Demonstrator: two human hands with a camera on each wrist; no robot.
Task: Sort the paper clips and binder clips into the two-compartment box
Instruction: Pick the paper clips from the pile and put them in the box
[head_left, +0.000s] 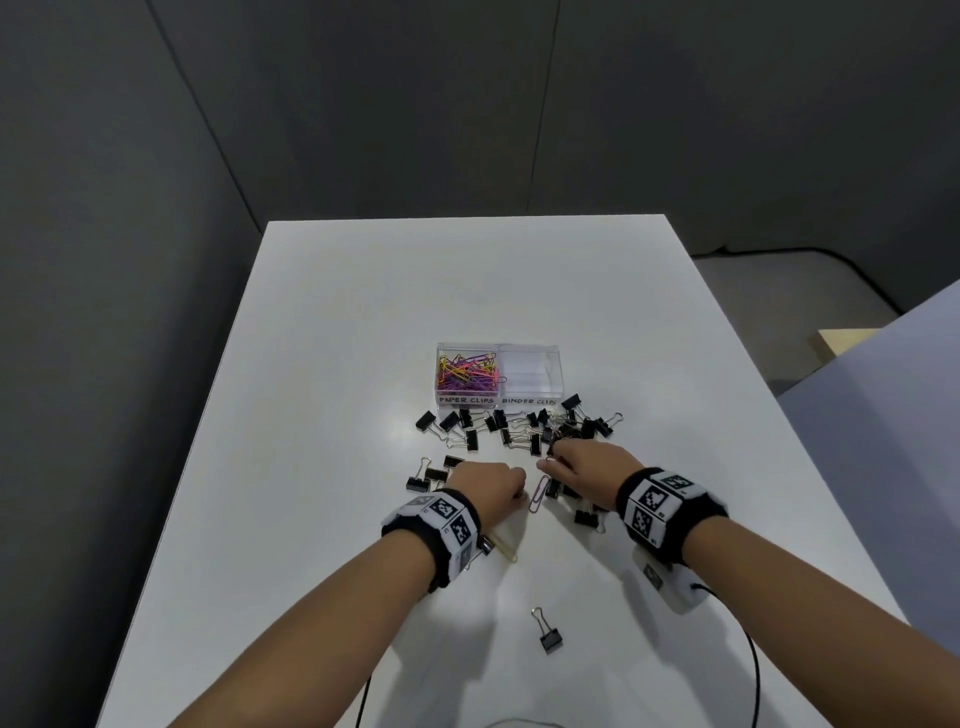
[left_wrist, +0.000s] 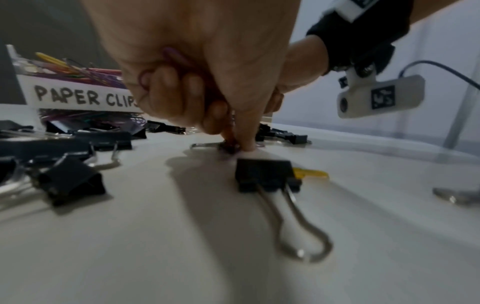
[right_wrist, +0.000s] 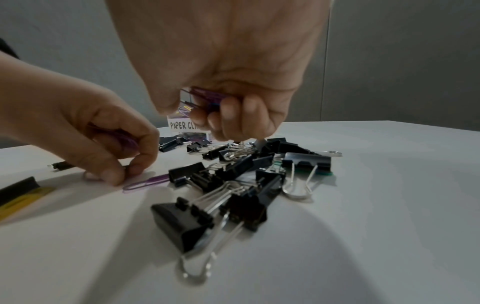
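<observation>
The clear two-compartment box (head_left: 535, 401) stands mid-table; its left half, labelled PAPER CLIPS (left_wrist: 78, 96), holds several coloured paper clips (head_left: 467, 371), and the right half, labelled BINDER CLIPS, looks bare. Black binder clips (head_left: 545, 426) lie scattered in front of it. My left hand (head_left: 519, 493) keeps purple paper clips (left_wrist: 176, 59) curled in its palm while thumb and forefinger pinch down at the table. My right hand (head_left: 553, 457) grips purple paper clips (right_wrist: 207, 96) in curled fingers above the binder clip heap (right_wrist: 228, 181). One purple paper clip (head_left: 540, 492) lies between the hands.
A yellow paper clip (head_left: 506, 551) lies by my left wrist. One binder clip (head_left: 549, 634) sits alone near the front edge. A few more binder clips (head_left: 431, 475) lie left of my left hand. A black cable (head_left: 753, 675) trails from the right wrist camera.
</observation>
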